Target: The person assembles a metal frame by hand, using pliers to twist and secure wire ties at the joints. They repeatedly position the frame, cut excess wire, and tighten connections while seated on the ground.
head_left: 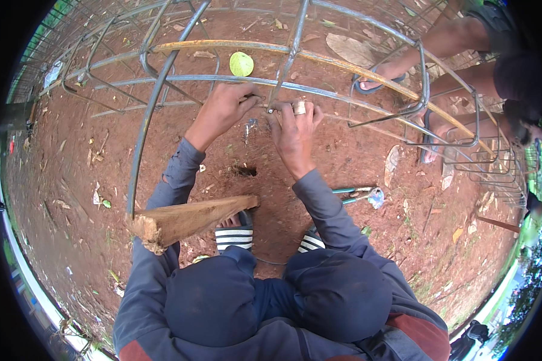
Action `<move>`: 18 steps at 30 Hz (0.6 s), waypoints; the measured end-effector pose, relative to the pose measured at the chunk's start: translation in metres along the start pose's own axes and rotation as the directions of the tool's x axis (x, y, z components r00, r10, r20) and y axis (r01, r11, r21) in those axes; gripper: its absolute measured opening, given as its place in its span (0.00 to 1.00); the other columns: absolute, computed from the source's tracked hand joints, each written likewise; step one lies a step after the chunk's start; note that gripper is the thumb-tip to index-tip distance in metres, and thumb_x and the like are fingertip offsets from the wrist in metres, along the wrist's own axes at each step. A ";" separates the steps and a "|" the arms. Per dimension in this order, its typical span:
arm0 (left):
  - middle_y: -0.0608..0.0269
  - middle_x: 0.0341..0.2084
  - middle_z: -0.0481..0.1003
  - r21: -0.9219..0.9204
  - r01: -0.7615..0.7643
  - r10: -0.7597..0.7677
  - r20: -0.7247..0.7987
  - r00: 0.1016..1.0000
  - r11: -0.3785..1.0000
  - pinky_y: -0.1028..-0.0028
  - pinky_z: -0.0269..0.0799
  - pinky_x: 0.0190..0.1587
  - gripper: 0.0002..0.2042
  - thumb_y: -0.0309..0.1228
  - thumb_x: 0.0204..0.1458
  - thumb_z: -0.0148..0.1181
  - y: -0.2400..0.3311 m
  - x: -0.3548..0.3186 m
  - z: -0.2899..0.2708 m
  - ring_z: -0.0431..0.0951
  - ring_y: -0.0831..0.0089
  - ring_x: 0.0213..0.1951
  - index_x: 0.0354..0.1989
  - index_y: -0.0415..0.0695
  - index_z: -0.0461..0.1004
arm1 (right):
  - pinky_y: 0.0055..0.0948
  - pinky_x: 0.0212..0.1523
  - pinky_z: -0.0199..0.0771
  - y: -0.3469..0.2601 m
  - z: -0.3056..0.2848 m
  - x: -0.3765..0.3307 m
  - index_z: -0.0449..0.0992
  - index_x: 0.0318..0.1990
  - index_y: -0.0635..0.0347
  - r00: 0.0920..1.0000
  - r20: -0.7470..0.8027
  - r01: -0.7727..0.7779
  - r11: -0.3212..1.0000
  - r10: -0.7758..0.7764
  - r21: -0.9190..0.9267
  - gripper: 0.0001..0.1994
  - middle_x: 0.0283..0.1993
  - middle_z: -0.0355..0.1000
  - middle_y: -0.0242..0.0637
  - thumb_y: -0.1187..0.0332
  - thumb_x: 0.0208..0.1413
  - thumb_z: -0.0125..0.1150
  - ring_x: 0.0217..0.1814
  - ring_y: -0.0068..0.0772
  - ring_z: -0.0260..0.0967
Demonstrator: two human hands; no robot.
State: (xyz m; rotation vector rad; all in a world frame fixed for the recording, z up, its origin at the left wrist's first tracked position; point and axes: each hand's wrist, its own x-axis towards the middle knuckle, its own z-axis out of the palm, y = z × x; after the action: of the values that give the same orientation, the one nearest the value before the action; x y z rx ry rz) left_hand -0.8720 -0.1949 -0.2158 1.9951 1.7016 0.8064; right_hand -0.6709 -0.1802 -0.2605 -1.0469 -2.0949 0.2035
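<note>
A cage of steel reinforcing bars (223, 78) with bent stirrups crosses in front of me, partly rusty. My left hand (226, 111) is closed, thumb and fingers pinched together at the lower bar. What it pinches is too small to make out. Just to its right, my right hand (296, 129) is closed at the same bar, beside the foot of a stirrup (293, 45). A ring-like band is on one finger. A small round metal end shows by its thumb side; the rest is hidden by the fingers.
A rough wooden beam (193, 219) sticks up by my left forearm. Green-handled cutters or pincers (355, 195) lie on the red soil right of my right forearm. Another person's sandaled foot (373, 81) is beyond the cage at right. A green leaf (241, 64) lies ahead.
</note>
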 end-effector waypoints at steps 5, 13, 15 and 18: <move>0.47 0.35 0.80 -0.168 0.118 -0.092 0.154 0.984 0.979 0.55 0.75 0.44 0.07 0.29 0.58 0.63 0.001 0.003 -0.008 0.80 0.48 0.43 0.40 0.40 0.82 | 0.48 0.57 0.56 0.002 0.003 0.001 0.78 0.45 0.53 1.000 -0.013 0.016 1.000 -0.016 -0.015 0.15 0.43 0.70 0.36 0.63 0.53 0.75 0.49 0.43 0.64; 0.47 0.57 0.75 -0.030 0.048 -0.054 -0.263 0.963 0.998 0.55 0.72 0.58 0.19 0.25 0.56 0.65 0.007 -0.080 0.037 0.76 0.47 0.56 0.56 0.38 0.76 | 0.50 0.60 0.55 0.001 0.004 0.000 0.78 0.45 0.54 1.000 0.002 0.020 0.999 -0.020 -0.045 0.14 0.45 0.71 0.38 0.65 0.54 0.74 0.50 0.44 0.64; 0.45 0.57 0.73 -0.018 0.025 -0.029 -0.330 0.944 1.000 0.55 0.72 0.57 0.22 0.25 0.54 0.66 0.007 -0.071 0.057 0.75 0.47 0.56 0.58 0.34 0.73 | 0.50 0.60 0.55 0.005 0.006 0.000 0.77 0.46 0.55 0.999 -0.003 0.033 0.997 -0.033 -0.073 0.15 0.46 0.71 0.39 0.66 0.53 0.73 0.51 0.45 0.64; 0.43 0.56 0.72 -0.056 -0.045 0.022 -0.355 0.935 0.997 0.56 0.70 0.59 0.22 0.25 0.55 0.65 -0.001 -0.059 0.084 0.74 0.44 0.55 0.58 0.33 0.71 | 0.51 0.61 0.55 0.001 0.001 -0.001 0.76 0.46 0.56 0.999 0.040 -0.002 0.998 0.005 -0.063 0.15 0.48 0.72 0.39 0.67 0.53 0.73 0.52 0.45 0.64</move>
State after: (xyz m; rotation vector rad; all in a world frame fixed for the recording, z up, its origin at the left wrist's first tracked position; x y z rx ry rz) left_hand -0.8241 -0.2472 -0.2897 1.9276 1.8067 1.2806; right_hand -0.6710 -0.1804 -0.2621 -1.0920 -2.1478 0.1630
